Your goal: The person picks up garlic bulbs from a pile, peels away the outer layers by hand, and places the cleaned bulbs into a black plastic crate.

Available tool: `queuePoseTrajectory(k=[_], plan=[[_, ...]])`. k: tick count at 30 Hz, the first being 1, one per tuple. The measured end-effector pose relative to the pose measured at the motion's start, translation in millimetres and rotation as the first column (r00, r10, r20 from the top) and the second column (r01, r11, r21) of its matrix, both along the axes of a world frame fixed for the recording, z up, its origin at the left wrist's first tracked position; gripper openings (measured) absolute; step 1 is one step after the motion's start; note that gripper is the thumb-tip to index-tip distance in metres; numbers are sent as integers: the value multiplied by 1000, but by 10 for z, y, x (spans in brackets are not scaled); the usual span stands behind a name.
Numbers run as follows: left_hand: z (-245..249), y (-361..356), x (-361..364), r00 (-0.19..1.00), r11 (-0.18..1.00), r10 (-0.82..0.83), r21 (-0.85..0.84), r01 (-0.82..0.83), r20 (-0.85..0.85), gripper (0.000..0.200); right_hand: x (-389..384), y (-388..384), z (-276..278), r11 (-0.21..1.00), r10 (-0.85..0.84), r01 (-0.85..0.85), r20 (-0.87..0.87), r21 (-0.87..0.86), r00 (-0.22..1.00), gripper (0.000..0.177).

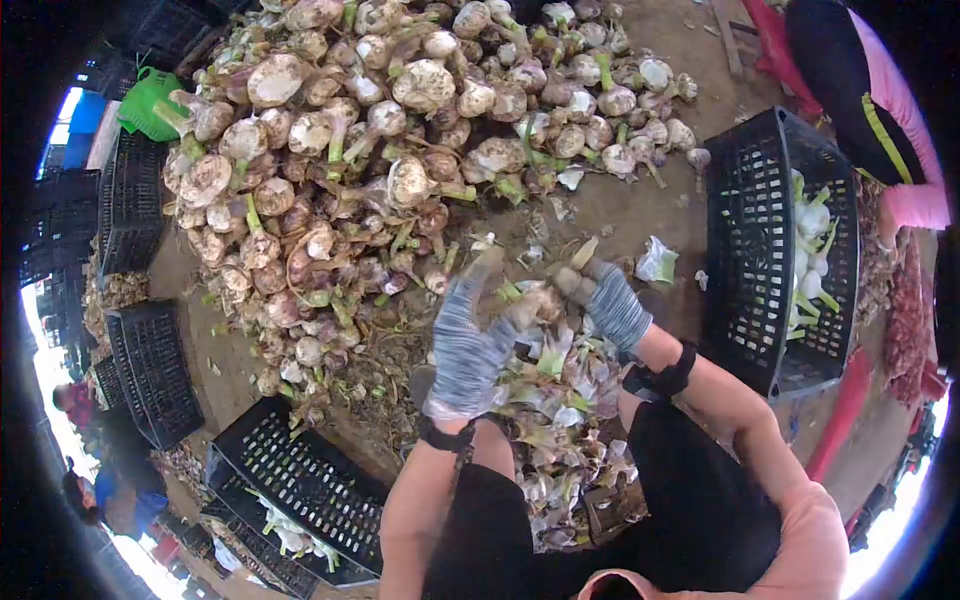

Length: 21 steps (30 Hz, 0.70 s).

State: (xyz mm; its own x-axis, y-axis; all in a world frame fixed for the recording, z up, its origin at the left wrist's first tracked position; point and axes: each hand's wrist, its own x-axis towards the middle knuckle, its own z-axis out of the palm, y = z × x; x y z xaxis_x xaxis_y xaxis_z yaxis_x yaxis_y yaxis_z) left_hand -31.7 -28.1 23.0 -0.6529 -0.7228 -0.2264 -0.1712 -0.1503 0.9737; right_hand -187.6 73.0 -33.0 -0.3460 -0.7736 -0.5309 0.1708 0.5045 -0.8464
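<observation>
Both my hands wear grey striped gloves with dirt-stained fingers. A garlic bulb [541, 302] with a short green stem is between them, above a heap of stripped garlic skins [560, 385]. My right hand [608, 298] has its fingers curled against the bulb's right side. On the other side, my left hand [467, 335] has its fingers stretched forward, slightly blurred, and apart from the thumb, which is close to the bulb. A large pile of untrimmed garlic [340, 140], soil-stained with cut stems, lies just ahead of the hands.
At my right stands a black slatted crate [745, 250] with cleaner white garlic [812, 255]. Another black crate [300, 480] is at my lower left, with white garlic beside it. More crates [155, 370] stand farther left. A person in pink sleeves [915, 205] reaches down at right.
</observation>
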Motion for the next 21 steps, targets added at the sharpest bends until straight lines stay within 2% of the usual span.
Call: queuePoseTrajectory(k=[1, 2, 3, 5, 6, 7, 8, 9, 11, 12, 13, 16, 19, 21], plan=[[-101, 14, 51, 997, 996, 33, 89, -27, -71, 68, -19, -8, 21, 998, 2, 0, 28, -63, 1000, 31], [-173, 23, 102, 993, 993, -114, 29, 114, 15, 76, -35, -21, 68, 992, 5, 2, 56, -128, 998, 33], [-214, 64, 99, 994, 985, -87, 145, 96, -70, 76, -48, -40, 138, 981, 11, 6, 84, -192, 996, 35], [-281, 202, 42, 975, 924, -3, 373, 88, -222, 74, -50, -83, 343, 992, 47, -33, 122, -119, 991, 40], [-303, 256, 22, 970, 929, 53, 367, 38, -236, 72, -34, -93, 387, 994, 45, -31, 137, -105, 989, 40], [-305, 285, 14, 971, 942, 70, 336, 11, -229, 72, -30, -99, 405, 995, 45, -31, 151, -91, 988, 40], [-294, 307, 1, 971, 953, 89, 304, -18, -223, 72, -47, -47, 143, 954, 130, -166, -152, -252, 980, 40], [-287, 323, 0, 969, 961, 110, 271, -48, -219, 72, -49, -56, 185, 962, 116, -132, -80, -238, 990, 39], [-404, 315, 70, 994, 999, 35, -28, -38, -100, 67, -3, -79, 298, 977, 81, -66, 66, -202, 995, 38], [-417, 291, 94, 999, 987, -4, -159, -3, -46, 65, 79, -101, 237, 979, -31, 57, 135, -194, 990, 34], [-419, 279, 106, 999, 958, -38, -285, 40, 14, 64, 71, -88, 217, 980, -12, 37, 126, -196, 992, 32], [-337, 273, 96, 999, 958, -26, -286, 33, 28, 62, 25, -93, 279, 982, 43, -26, 84, -188, 996, 26], [-348, 270, 87, 999, 965, -24, -260, 31, 28, 63, -10, -102, 357, 980, 89, -84, 19, -180, 996, 22], [-215, 318, 31, 989, 994, 64, 94, -52, -135, 64, -8, -90, 303, 971, 97, -96, -3, -219, 995, 21]])
